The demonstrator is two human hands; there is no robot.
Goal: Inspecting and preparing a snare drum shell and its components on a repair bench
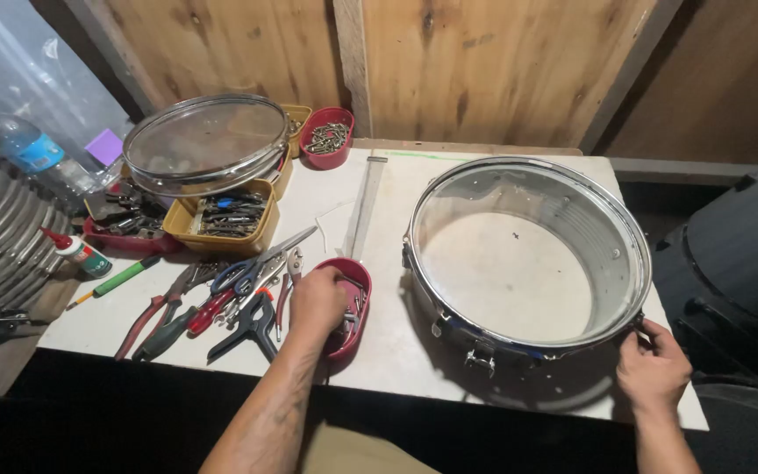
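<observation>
A shiny metal drum shell (pixel 532 254) with a chrome hoop stands on the white table (pixel 396 342) at the right. My right hand (pixel 653 369) grips its near right rim. My left hand (pixel 318 303) reaches into a small red bowl (pixel 357 281) that holds small metal parts; the fingers are curled inside it and what they hold is hidden. Just left of that bowl lies a pile of pliers, scissors and a black clamp (pixel 239 298).
A clear drum head in a hoop (pixel 206 145) rests on yellow trays of hardware (pixel 221 219). Behind it sits another red bowl of screws (pixel 327 136). A metal ruler (pixel 364 206), a green marker (pixel 125 275), a glue bottle (pixel 81 253) and a water bottle (pixel 24 145) lie at the left.
</observation>
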